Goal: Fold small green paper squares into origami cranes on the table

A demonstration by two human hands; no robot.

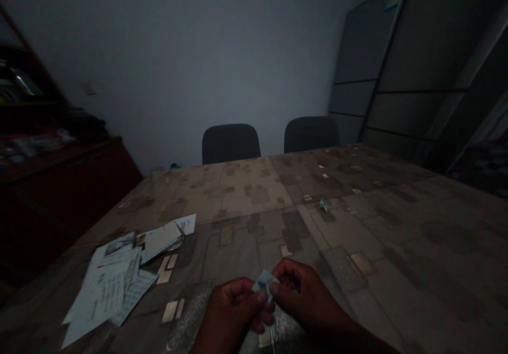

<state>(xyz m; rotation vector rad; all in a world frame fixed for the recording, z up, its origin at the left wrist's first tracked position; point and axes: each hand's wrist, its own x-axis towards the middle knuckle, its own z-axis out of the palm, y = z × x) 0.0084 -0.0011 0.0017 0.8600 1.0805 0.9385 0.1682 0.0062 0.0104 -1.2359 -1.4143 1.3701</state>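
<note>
Both grips pinch: your left hand (232,309) and right hand (304,290) hold the small folded paper (262,279) between thumbs and fingers, over the counter's (242,251) near side. It should handle light, thin and easily creased; take it softly by its edges. Your forearms angle inward, fingers curled. Loose papers (105,285) lie leftward.

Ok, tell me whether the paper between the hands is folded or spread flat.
Folded: the paper shows angled faces, one shaded darker, pinched by the left hand and right hand. Exact fold: cannot tell.
</note>
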